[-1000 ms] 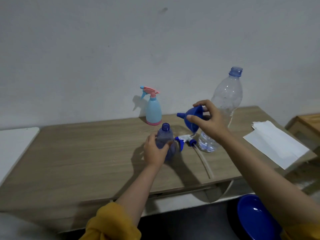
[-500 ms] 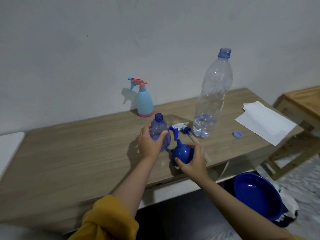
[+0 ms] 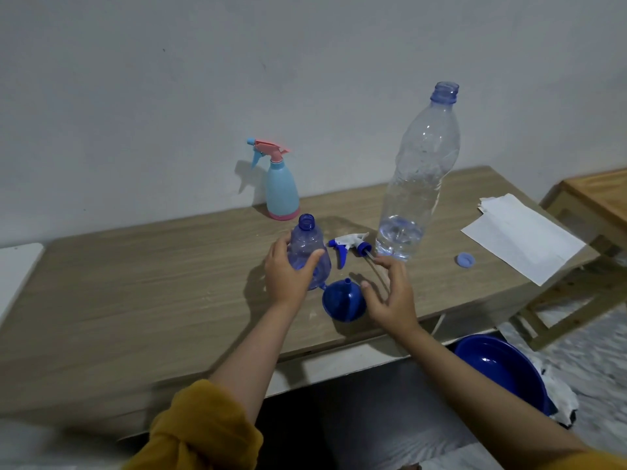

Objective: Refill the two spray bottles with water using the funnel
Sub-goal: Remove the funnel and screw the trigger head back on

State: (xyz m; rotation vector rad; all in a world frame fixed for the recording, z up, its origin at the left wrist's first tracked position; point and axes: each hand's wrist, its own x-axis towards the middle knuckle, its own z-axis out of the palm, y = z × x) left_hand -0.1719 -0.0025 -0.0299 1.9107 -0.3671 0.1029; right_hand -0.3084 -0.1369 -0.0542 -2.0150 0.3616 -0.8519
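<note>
Blue funnel (image 3: 343, 300) is now sitting mouth-down on the wooden desk (image 3: 135, 293), spout pointing up, just left of the right hand (image 3: 390, 296); a second ago that hand was holding it up near the big bottle, half a second ago it was pressing it down onto the desk. Right hand is now letting go, fingers spread wide and relaxed, holding nothing, thumb just beside the funnel's rim, fingertips reaching toward the water bottle (image 3: 415, 184) right ahead of it. Left hand (image 3: 288, 276) is still gripping the clear blue spray bottle (image 3: 310, 252), open neck up, no head on it. Unscrewed trigger head (image 3: 349, 244) is lying between the two hands, a bit further out. Water bottle is standing uncapped with only a little water in the bottom; its cap (image 3: 465, 259) is lying well right of the right hand. Pastel spray bottle (image 3: 280, 184) is standing by the wall beyond the left hand, head on. Judgement: funnel is not in the neck, so pouring isn't starting yet; right hand is probably going for the water bottle, and the funnel needs flipping into the neck first.
</note>
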